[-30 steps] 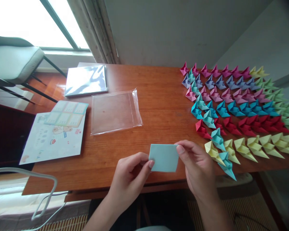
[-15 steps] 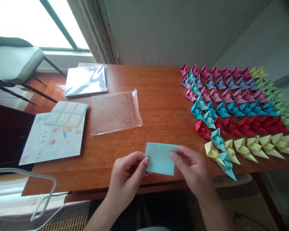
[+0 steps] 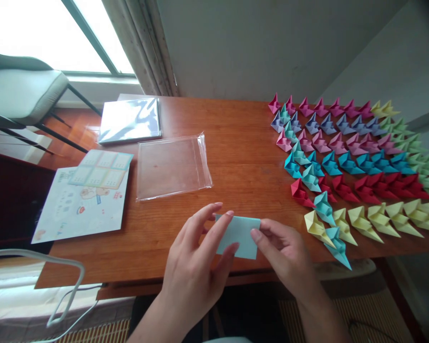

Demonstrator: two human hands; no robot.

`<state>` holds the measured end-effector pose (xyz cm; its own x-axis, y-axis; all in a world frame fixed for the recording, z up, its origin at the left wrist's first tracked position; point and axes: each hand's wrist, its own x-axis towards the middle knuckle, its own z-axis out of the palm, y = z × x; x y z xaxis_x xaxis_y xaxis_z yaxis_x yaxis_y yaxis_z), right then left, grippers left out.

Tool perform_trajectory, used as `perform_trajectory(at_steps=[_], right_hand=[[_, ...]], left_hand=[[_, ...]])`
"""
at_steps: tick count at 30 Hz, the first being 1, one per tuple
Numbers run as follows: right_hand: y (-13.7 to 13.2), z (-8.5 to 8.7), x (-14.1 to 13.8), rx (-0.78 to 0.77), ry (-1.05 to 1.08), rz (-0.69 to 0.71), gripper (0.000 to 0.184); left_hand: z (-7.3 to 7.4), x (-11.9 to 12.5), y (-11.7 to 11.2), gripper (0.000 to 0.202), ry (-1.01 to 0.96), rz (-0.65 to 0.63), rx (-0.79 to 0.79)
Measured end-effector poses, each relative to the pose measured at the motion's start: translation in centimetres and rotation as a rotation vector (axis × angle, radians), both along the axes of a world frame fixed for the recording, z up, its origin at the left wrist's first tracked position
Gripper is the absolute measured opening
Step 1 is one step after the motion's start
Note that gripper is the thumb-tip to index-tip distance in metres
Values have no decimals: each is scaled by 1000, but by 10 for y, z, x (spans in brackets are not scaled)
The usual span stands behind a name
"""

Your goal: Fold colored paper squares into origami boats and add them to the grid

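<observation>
A light-blue square of folded paper (image 3: 245, 238) is held up near the front edge of the table. My right hand (image 3: 284, 250) pinches its right edge, thumb on the near face and fingers behind. My left hand (image 3: 195, 252) is at the paper's left side, fingers apart, index finger and thumb reaching over its near face. Whether those fingertips touch the paper I cannot tell. Part of the left edge is hidden behind this hand.
Rows of folded paper boats (image 3: 346, 162) in several colours cover the table's right side. At left lie a clear plastic sleeve (image 3: 171, 166), a shiny wrapped pack (image 3: 128, 121) and printed sheets (image 3: 82, 214). A white cable (image 3: 80, 271) hangs by the left front edge.
My left hand has loosened its pinch on the paper's left edge, and its fingers have spread up and across it. My right hand keeps its hold.
</observation>
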<state>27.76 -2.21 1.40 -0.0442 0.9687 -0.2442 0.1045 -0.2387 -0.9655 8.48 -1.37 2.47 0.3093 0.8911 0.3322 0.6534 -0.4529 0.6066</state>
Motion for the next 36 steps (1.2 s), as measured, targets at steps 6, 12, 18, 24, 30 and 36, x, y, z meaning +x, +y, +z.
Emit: perform_trajectory(at_steps=[6,12,18,24,30,36], right_hand=[[0,-1,0,-53,63,5,23],[2,3,0,-45,19,-9,26],[5,8,3,-18,24,14,40],[5,3,3,-27,-12,-10,29],[2,2,-2,188,-450,-90,18],[1,9,-9,333,-540,-27,13]], left_hand=[[-7,2,1,67,174,-89,-18],[-11,-1,3,74,240,-145,-56],[-10,-2,1,69,123,-168,-139],[-10,-4,-2,64,-51,-200,-222],[-1,3,-5,90,102,-287,-112],[21,11,-3,31,-59,-271,15]])
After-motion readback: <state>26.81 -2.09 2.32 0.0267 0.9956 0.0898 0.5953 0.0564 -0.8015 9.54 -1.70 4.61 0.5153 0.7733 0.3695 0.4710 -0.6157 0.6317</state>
